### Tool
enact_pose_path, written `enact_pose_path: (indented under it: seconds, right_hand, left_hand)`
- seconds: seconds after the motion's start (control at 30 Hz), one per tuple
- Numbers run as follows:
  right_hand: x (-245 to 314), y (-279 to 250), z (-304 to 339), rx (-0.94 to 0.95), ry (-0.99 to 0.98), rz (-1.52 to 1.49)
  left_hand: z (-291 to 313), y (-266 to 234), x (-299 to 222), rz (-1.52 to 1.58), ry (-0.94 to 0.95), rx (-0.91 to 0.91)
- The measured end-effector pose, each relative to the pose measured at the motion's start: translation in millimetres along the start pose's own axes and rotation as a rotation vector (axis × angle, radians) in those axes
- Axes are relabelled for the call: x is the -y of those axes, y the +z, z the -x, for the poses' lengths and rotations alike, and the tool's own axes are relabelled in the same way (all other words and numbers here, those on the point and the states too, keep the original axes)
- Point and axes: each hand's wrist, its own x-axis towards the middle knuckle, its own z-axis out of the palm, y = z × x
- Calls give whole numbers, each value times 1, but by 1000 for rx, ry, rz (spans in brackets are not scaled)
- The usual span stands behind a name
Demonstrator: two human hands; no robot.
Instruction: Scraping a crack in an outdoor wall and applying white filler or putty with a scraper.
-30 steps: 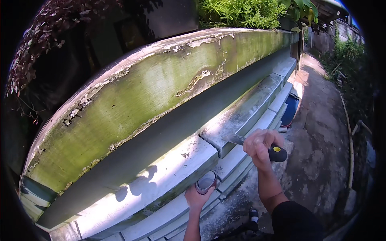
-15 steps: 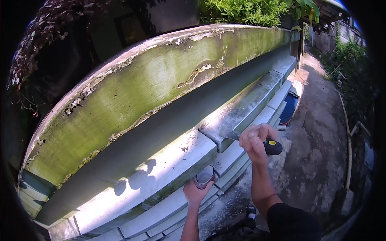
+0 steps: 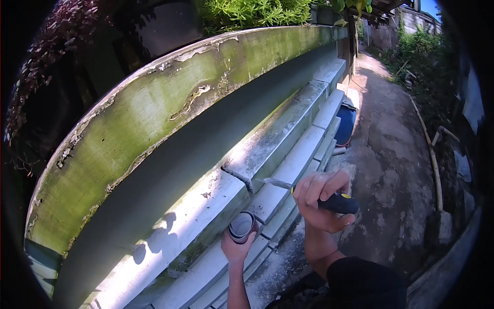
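My left hand (image 3: 236, 251) is wrapped round a small dark reddish cup (image 3: 249, 238) with a pale grey inside, held upright beside the front edge of the near white slab (image 3: 216, 191). In my right hand (image 3: 321, 198) is a scraper (image 3: 337, 203) with a black and yellow handle. Its flat metal blade points left, its tip close to the lower front corner of the weathered grey slab (image 3: 278, 135). I cannot tell whether the tip touches it. A dark gap separates the two slabs.
Pale stepped ledges (image 3: 293, 170) run below the slabs. Behind them curves a green, mossy wall (image 3: 154, 105) with peeling paint. To the right lies a concrete path (image 3: 386, 154), with a blue container (image 3: 346, 123) beside the ledges and a long pole (image 3: 431, 154) along its far side.
The view has shifted, so the wall and slabs sit further left. My right hand has turned, and more of the scraper's blade and handle shows. My left hand still holds the cup.
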Motion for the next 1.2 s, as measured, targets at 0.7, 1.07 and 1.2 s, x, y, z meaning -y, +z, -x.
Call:
enact_pose_path:
  seconds: [0.7,1.07,1.2]
  right_hand:
    - [109,-51,143,-301,869,1571]
    - [80,-21,-10,-176,334,1210]
    - [39,-35,-19,196,349,1254]
  left_hand:
    - [31,-25,-138,-98,615,-53]
    - [-91,-65,-190,-777,451,-113]
    - [-85,-55,-178,-788,470,-227]
